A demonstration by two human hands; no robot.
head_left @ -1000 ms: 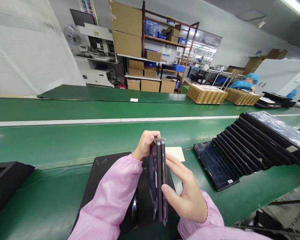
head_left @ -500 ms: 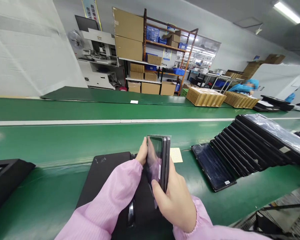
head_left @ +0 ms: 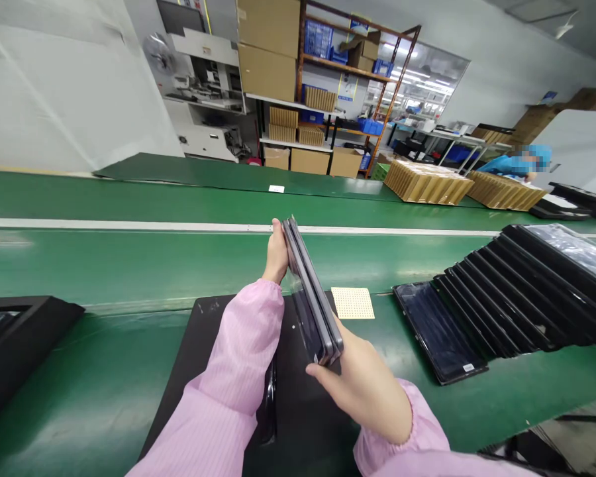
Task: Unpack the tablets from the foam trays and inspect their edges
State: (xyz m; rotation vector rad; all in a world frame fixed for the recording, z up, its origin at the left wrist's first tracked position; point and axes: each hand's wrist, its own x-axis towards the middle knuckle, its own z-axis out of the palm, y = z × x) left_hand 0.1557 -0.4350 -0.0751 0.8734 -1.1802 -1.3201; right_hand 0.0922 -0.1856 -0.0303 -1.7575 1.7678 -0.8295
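Observation:
Two thin dark tablets (head_left: 312, 298), pressed together face to back, stand on edge between my hands above a black foam tray (head_left: 318, 417). My left hand (head_left: 277, 257) grips their far end, its fingers partly hidden behind them. At the near end my right hand (head_left: 372, 387) holds the lower corner, the thumb on the near side and the other fingers mostly out of sight behind the tablets. A dark glossy piece (head_left: 268, 404) lies in the tray, partly covered by my left sleeve. Just beyond my right hand is a cream sheet of small dots (head_left: 352, 303).
On the right, several black-framed tablets (head_left: 506, 298) lean in a slanted row, with one flat tablet (head_left: 440, 331) in front. Another black foam tray (head_left: 34, 331) sits at the left. Cardboard dividers (head_left: 427, 182) stand across the green bench (head_left: 129, 265), near a person in blue (head_left: 516, 162).
The tablets have turned from showing a screen face to showing their edges, and their far end has risen. My left hand moved up and away with them. The camera view has tilted down.

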